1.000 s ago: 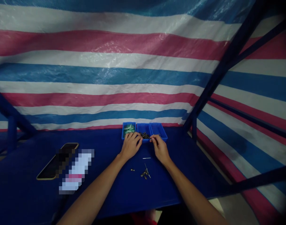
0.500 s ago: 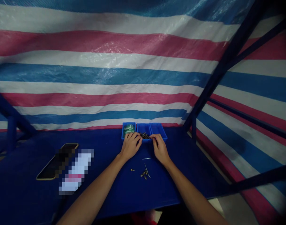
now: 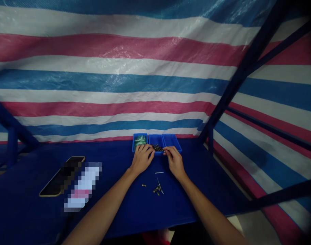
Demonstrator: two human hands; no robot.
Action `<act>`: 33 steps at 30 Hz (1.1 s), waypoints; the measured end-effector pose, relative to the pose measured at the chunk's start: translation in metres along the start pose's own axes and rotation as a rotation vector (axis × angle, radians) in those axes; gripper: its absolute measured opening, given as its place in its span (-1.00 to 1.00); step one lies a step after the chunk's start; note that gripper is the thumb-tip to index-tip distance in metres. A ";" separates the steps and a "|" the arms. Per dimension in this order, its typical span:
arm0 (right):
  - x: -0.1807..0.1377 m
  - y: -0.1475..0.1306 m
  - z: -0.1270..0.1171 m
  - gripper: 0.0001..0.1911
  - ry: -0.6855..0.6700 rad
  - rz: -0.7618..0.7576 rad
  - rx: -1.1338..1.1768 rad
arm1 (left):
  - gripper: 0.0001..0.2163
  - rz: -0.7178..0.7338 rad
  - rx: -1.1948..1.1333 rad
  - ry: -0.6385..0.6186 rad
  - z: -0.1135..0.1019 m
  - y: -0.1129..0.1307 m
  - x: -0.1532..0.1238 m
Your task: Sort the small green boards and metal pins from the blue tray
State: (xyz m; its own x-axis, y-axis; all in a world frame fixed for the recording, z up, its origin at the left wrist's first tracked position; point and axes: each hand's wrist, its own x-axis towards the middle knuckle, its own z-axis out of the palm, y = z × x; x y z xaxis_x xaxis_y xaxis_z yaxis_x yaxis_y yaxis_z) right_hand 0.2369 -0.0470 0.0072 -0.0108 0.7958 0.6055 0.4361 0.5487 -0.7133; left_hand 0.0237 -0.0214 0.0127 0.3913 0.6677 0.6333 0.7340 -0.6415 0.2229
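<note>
At the far side of the table, my left hand [image 3: 142,159] rests at the front of the left blue bin [image 3: 133,144], its fingers bent loosely and the thumb apart. Green-and-white packets [image 3: 140,140] lie in that bin. In the middle blue bin [image 3: 156,138] is a heap of small dark metal pieces [image 3: 157,147], like screws. My right hand [image 3: 174,161] is at the front right of this heap, thumb and fingertips pinched together; what they hold is too small to tell. The right blue bin [image 3: 172,139] stands beyond my right fingers.
Nearer me on the blue table [image 3: 135,211] lie several small brass-coloured pieces [image 3: 156,190], a thin metal pin [image 3: 160,186], another pin [image 3: 159,173] and a single brass piece [image 3: 144,185]. A phone [image 3: 61,177] is at left beside a blurred-out item [image 3: 83,187]. Striped sheeting [image 3: 119,109] hangs behind.
My right hand has shifted very slightly at the heap, its fingers still pinched. My left hand and the loose pieces on the table stay where they were.
</note>
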 end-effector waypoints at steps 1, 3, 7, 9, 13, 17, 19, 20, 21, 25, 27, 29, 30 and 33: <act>0.000 0.000 0.000 -0.71 0.004 0.001 0.001 | -0.75 0.000 0.001 0.001 0.000 0.000 0.000; 0.000 -0.001 0.000 -0.72 0.009 0.000 0.003 | -0.75 0.002 0.005 0.000 0.000 0.000 0.000; -0.001 -0.004 0.001 -0.72 0.009 -0.008 -0.008 | -0.76 0.000 0.006 -0.004 -0.002 0.001 0.000; -0.001 -0.005 0.000 -0.72 0.018 -0.015 -0.027 | -0.76 -0.001 0.006 -0.001 -0.002 0.001 0.000; 0.001 -0.006 -0.001 -0.71 0.055 -0.045 -0.070 | -0.75 0.002 0.003 0.003 -0.001 0.000 0.000; 0.001 -0.005 0.001 -0.67 0.035 -0.081 -0.107 | -0.76 0.000 0.002 0.005 -0.001 0.000 0.000; 0.002 -0.005 0.002 -0.66 0.012 -0.092 -0.123 | -0.76 0.002 0.008 0.003 -0.001 -0.001 -0.001; 0.002 -0.004 0.003 -0.65 0.000 -0.096 -0.129 | -0.76 0.003 0.011 0.001 -0.001 -0.001 0.000; 0.002 -0.004 0.003 -0.65 -0.011 -0.101 -0.133 | -0.76 0.004 0.013 -0.001 -0.001 -0.001 0.000; 0.001 0.001 0.005 -0.63 -0.043 -0.123 -0.144 | -0.76 0.001 0.018 -0.005 -0.001 0.000 0.000; 0.001 0.004 0.005 -0.63 -0.055 -0.132 -0.156 | -0.75 0.002 0.017 -0.005 -0.001 0.000 0.000; 0.001 0.007 0.005 -0.63 -0.065 -0.144 -0.165 | -0.75 0.005 0.014 -0.006 -0.001 0.001 0.000; 0.001 0.008 0.005 -0.63 -0.071 -0.152 -0.168 | -0.75 0.005 0.014 -0.007 -0.002 0.001 0.000; 0.001 0.005 0.004 -0.64 -0.084 -0.169 -0.168 | -0.75 0.003 0.013 -0.008 -0.002 0.001 0.000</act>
State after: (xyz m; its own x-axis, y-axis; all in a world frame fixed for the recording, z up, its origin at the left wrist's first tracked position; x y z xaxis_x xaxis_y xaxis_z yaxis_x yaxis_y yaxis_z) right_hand 0.2357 -0.0422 0.0027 -0.1679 0.7188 0.6747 0.5655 0.6308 -0.5313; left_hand 0.0233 -0.0222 0.0141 0.3981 0.6686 0.6281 0.7400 -0.6387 0.2108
